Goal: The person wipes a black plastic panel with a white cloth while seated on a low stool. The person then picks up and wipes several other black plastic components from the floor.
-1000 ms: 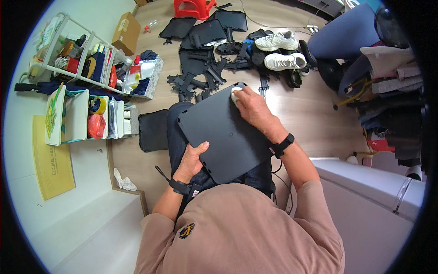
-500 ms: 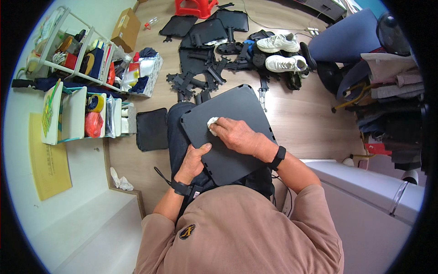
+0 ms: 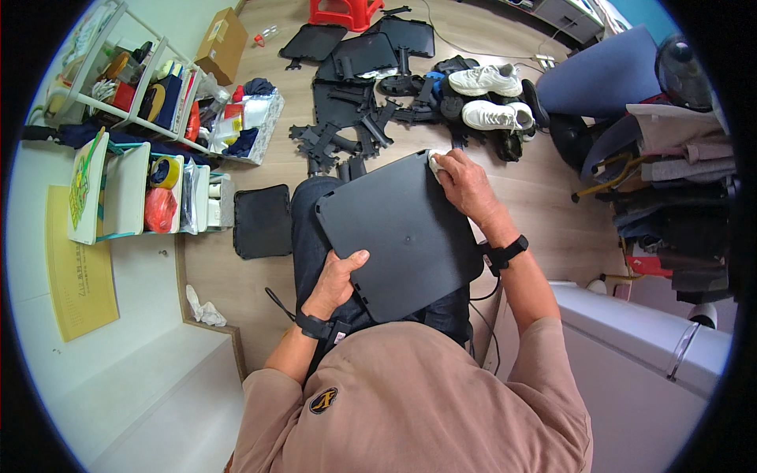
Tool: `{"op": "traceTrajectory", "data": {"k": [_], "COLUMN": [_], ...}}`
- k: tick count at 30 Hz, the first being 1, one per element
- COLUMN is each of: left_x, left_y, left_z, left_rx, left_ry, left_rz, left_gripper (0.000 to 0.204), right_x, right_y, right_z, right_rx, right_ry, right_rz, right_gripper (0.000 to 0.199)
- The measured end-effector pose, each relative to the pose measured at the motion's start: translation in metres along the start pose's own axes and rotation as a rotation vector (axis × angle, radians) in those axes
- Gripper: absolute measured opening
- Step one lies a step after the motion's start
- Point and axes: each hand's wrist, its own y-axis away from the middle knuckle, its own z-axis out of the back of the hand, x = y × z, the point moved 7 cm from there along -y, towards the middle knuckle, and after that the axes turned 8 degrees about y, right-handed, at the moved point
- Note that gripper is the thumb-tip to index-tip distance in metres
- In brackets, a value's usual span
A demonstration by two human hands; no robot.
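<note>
Here we are looking down on a seated person with a big black plastic panel (image 3: pixel 398 236) lying flat across the lap, rounded corners, slightly tilted, one corner pointing away toward the floor clutter; the left hand (image 3: pixel 337 277) grips the near left edge of it, thumb on top and fingers curled under, so that hand is closed onto the panel; the right hand (image 3: pixel 465 183) is up at the far right corner, fingers bent and pressed down on a small white cloth (image 3: pixel 434 160) that sits right on that corner; a dark wristband (image 3: pixel 505 254) rides the right wrist, and another dark band sits on the left wrist.

Beyond the panel, on the wooden floor (image 3: pixel 544 197), a scatter of black plastic parts (image 3: pixel 347 118); more flat black panels (image 3: pixel 367 54) farther out near a red stool (image 3: pixel 345 11); a pair of white sneakers (image 3: pixel 489 94) just past the right hand; a smaller black pad (image 3: pixel 262 221) lies on the floor just left of the knees; on the left, a white shelf rack (image 3: pixel 126 87) stuffed with colourful items, a cardboard box (image 3: pixel 222 46) beyond it; a crumpled white tissue (image 3: pixel 203 307) near the floor's edge; on the right, a blue chair (image 3: pixel 607 79) and a heap of folded clothing (image 3: pixel 678 150).
</note>
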Motion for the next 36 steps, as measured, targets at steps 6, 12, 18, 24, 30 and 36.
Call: {"op": "traceTrajectory", "data": {"k": [6, 12, 18, 24, 30, 36], "left_x": [-0.001, -0.003, 0.0, -0.002, -0.003, -0.006], "left_y": [0.001, 0.003, 0.002, 0.002, 0.0, 0.003], "left_z": [-0.002, -0.003, 0.001, 0.0, -0.001, -0.005], "left_rx": [-0.002, -0.017, -0.037, -0.047, -0.031, -0.058], "left_ry": [-0.016, -0.023, -0.04, -0.058, -0.072, -0.105], "left_rz": [0.006, -0.017, 0.009, -0.002, -0.007, -0.028], "left_gripper": [0.065, 0.063, 0.065, 0.067, 0.066, 0.063], "right_x": [-0.008, 0.003, 0.018, 0.023, 0.023, 0.018], "right_y": [-0.008, 0.033, 0.107, 0.168, 0.191, 0.149], "right_z": [0.0, 0.009, 0.018, 0.02, 0.025, 0.013], "right_rx": [0.005, 0.029, 0.06, 0.091, 0.084, 0.154], "right_ry": [-0.055, -0.097, -0.11, -0.123, -0.128, -0.108], "right_rz": [0.004, -0.003, -0.005, -0.058, -0.067, 0.082], "right_gripper": [0.027, 0.029, 0.032, 0.034, 0.033, 0.033]}}
